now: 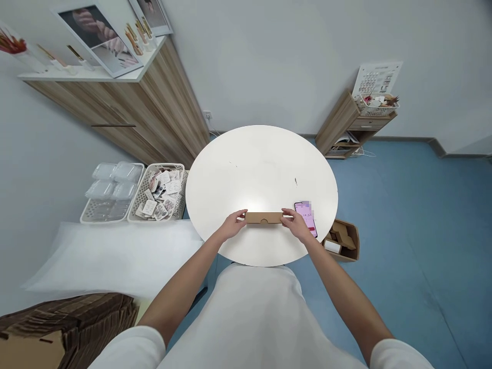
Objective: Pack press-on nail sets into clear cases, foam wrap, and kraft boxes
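Observation:
A narrow brown cardboard box point(264, 218) with a half-round thumb notch on its near side is held level at the front of the round white table point(253, 154). Its left end is pinched between the thumb and fingers of my left hand point(232, 224). At the opposite end, my right hand point(295, 223) grips it the same way. The box looks closed, and what is inside cannot be seen. Just right of my right hand, a phone point(306, 218) with a lit pink screen lies on the table, its lower part close to my wrist.
Left of the table stand a white basket of cards and small packets point(159, 195) and another with clear plastic boxes point(113, 189). Stacked flat cardboard point(69, 328) lies lower left. An open carton point(351, 246) sits on the floor at right. A wooden cabinet point(154, 102) stands behind.

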`<action>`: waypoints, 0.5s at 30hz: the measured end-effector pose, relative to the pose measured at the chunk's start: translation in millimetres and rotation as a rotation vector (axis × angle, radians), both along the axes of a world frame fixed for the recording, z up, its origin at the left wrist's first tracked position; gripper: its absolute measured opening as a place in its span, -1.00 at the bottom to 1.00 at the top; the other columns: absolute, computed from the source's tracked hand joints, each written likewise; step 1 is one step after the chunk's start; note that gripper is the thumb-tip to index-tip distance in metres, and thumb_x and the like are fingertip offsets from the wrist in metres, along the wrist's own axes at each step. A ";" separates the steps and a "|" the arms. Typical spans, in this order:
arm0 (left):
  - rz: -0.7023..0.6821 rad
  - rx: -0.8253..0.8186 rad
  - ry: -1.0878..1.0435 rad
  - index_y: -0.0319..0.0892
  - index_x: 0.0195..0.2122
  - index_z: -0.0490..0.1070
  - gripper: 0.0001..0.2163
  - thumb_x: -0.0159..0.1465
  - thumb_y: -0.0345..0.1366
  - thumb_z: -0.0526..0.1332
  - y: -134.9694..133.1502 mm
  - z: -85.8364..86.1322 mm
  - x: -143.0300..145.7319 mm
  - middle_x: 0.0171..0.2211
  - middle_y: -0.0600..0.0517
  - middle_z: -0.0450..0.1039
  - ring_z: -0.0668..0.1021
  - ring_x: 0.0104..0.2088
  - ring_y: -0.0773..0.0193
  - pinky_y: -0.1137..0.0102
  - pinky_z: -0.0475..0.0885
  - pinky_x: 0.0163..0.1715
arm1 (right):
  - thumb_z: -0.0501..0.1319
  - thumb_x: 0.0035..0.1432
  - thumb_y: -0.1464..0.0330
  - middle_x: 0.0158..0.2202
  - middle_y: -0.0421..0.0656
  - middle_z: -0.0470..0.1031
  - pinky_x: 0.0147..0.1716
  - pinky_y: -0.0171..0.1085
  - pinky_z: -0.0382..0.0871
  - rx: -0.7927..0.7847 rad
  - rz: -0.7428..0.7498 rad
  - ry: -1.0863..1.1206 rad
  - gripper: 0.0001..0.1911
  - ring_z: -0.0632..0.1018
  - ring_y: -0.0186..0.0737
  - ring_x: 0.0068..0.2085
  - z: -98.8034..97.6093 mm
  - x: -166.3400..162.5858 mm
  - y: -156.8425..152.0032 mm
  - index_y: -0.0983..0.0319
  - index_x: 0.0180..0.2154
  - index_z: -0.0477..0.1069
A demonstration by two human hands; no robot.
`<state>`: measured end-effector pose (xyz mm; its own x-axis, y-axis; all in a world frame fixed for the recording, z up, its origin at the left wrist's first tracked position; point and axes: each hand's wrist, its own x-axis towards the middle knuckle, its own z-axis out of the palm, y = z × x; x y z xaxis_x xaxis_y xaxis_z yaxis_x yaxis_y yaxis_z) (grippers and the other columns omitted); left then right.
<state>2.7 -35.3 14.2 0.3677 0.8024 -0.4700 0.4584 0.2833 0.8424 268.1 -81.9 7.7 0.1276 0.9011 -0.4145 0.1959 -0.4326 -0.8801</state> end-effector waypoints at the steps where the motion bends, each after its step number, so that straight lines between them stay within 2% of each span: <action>1: -0.005 0.028 0.002 -0.07 0.05 0.22 -0.57 0.13 -0.23 0.12 -1.0 -1.6 -0.6 -0.06 -0.07 0.30 0.48 -0.29 0.31 0.43 0.39 -0.39 | 0.21 -0.05 0.30 -0.04 -0.09 0.33 -0.30 -0.23 0.47 -0.005 0.003 0.015 -0.58 0.49 -0.29 -0.25 -1.0 -1.0 -2.3 0.16 -0.08 0.32; 5: 0.001 0.127 -0.034 -0.12 -0.01 0.27 -0.60 0.08 -0.29 0.15 -5.3 -11.2 -2.6 -0.11 -0.06 0.34 0.49 -0.38 0.36 0.39 0.40 -0.35 | 0.17 -0.04 0.31 -0.04 -0.11 0.34 -0.35 -0.21 0.47 0.018 0.005 0.016 -0.62 0.50 -0.28 -0.28 -2.7 -6.5 -11.4 0.13 -0.10 0.32; 10: 0.038 0.225 -0.048 -0.14 -0.10 0.29 -0.67 0.06 -0.40 0.12 -20.0 -24.8 -3.4 -0.11 -0.05 0.33 0.49 -0.37 0.36 0.35 0.43 -0.31 | 0.17 -0.06 0.34 -0.12 -0.13 0.40 -0.24 -0.17 0.41 0.116 -0.031 -0.059 -0.69 0.50 -0.19 -0.19 -9.9 -20.9 -27.1 0.15 -0.18 0.34; 15: 0.078 0.187 -0.019 -0.17 -0.23 0.27 -0.78 0.07 -0.29 0.16 -46.1 -34.1 -1.4 -0.14 -0.06 0.31 0.48 -0.27 0.29 0.38 0.42 -0.33 | 0.22 -0.11 0.23 -0.10 -0.05 0.34 -0.22 -0.19 0.41 0.118 -0.194 -0.047 -0.72 0.46 -0.13 -0.11 -27.4 -44.9 -51.0 0.21 -0.32 0.31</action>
